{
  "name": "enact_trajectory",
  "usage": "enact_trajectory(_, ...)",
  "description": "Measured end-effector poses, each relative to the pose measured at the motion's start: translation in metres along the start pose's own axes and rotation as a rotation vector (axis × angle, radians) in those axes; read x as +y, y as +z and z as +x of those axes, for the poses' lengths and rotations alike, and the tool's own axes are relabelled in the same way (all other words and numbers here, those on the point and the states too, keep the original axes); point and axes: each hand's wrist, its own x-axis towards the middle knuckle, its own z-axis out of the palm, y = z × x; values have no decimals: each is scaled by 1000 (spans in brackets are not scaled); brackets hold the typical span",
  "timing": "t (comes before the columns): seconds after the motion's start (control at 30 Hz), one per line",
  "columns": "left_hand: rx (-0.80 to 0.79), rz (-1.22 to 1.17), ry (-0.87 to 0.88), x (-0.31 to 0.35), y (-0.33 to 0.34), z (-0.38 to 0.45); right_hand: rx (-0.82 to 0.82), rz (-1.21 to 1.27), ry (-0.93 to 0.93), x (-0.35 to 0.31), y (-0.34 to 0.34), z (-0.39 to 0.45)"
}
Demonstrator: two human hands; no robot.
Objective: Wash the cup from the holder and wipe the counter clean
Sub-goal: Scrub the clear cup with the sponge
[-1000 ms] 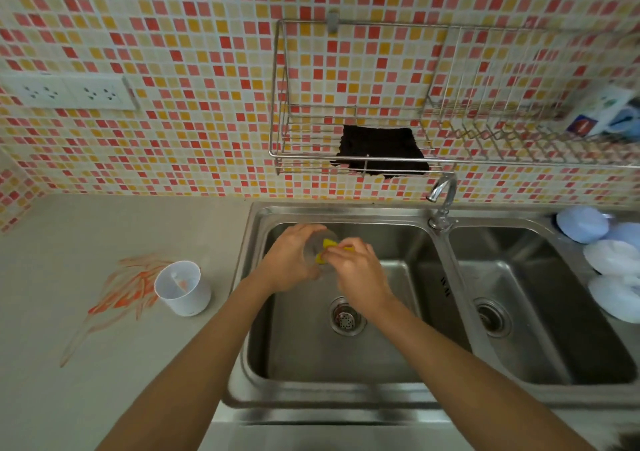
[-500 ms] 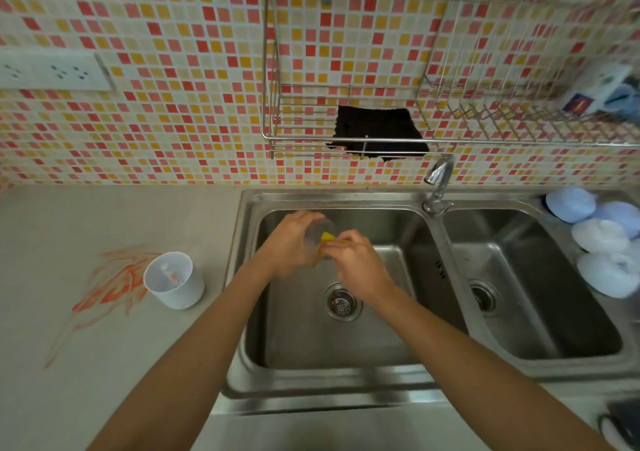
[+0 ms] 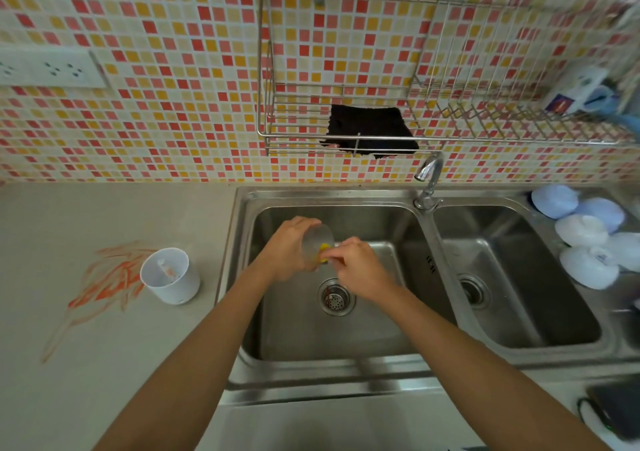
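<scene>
Over the left sink basin, my left hand grips a clear cup tilted on its side, mouth toward the right. My right hand pinches a yellow sponge pushed into the cup's mouth; most of the sponge is hidden by my fingers. On the grey counter to the left stands a white cup holder, next to an orange smear.
A wire rack on the tiled wall holds a black cloth. The tap stands between the two basins. Several pale blue and white lids lie right of the right basin. A wall socket sits at upper left.
The view has shifted left and down a little. Both hands stay over the left basin with cup and sponge; the sponge has gone slightly deeper into the cup.
</scene>
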Motion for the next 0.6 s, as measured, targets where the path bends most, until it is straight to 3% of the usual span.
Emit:
enact_trajectory(0.1, 28, -26, -62, -1, 5, -2, 15, 119, 85, 3, -20, -2)
enact_trajectory(0.2, 56, -41, -118, 2, 5, 2, 152, 119, 116, 12, -29, -5)
enact_trajectory(0.43, 72, -43, -179, 21, 11, 10, 224, 154, 252, 36, -40, -1)
enact_trajectory(0.6, 85, -56, -233, 29, 15, 15, 59, 291, 558, 49, -55, 13)
